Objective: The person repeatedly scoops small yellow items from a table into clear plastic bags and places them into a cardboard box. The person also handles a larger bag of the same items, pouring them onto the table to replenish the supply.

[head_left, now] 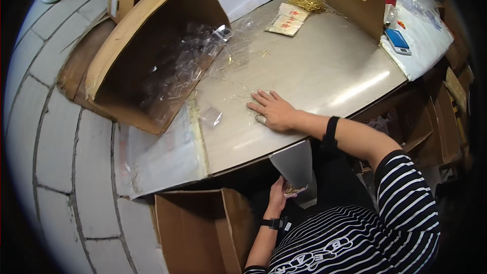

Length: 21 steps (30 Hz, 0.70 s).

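My right hand lies flat on the metal tabletop, fingers spread, with a ring on one finger. Around its fingertips are a few thin, gold-coloured pieces, too small to name for sure. Below the table's front edge, my left hand is closed on a small clear box with gold-coloured bits in it. A grey flat panel hangs from the edge just above that box. Left of my right hand lies a clear plastic box.
A large tipped cardboard box spills clear plastic boxes onto the table. Farther back are a gold pile and a paper packet. A blue scale sits at right. An open carton stands below left.
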Tool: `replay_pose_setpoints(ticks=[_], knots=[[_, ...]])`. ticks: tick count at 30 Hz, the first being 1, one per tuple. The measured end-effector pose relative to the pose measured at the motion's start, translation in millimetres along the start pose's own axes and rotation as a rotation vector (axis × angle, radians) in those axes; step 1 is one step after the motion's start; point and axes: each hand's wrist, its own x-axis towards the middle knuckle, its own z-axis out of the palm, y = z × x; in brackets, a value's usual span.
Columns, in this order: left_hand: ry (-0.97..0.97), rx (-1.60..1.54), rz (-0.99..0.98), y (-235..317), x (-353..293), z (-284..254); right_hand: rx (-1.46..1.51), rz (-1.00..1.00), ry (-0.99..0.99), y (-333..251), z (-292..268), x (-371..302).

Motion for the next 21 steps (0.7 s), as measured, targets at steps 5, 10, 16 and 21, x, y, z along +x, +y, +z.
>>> replay_pose_setpoints(ticks=[5,10,16,21], knots=[[0.043,0.013,0.031,-0.9,-7.4,15.7,0.315,0.108,0.152,-20.3,19.4,-30.9],[0.030,0.047,-0.028,-15.3,-3.3,13.6,0.479,0.146,0.290,-17.7,-12.2,-43.3],[-0.007,-0.040,-0.001,-42.0,11.8,9.0,0.051,0.010,0.326,-64.3,24.2,-62.0],[-0.035,-0.102,-0.025,-24.7,-3.6,15.2,0.057,0.033,0.148,-90.8,-5.4,-115.1]])
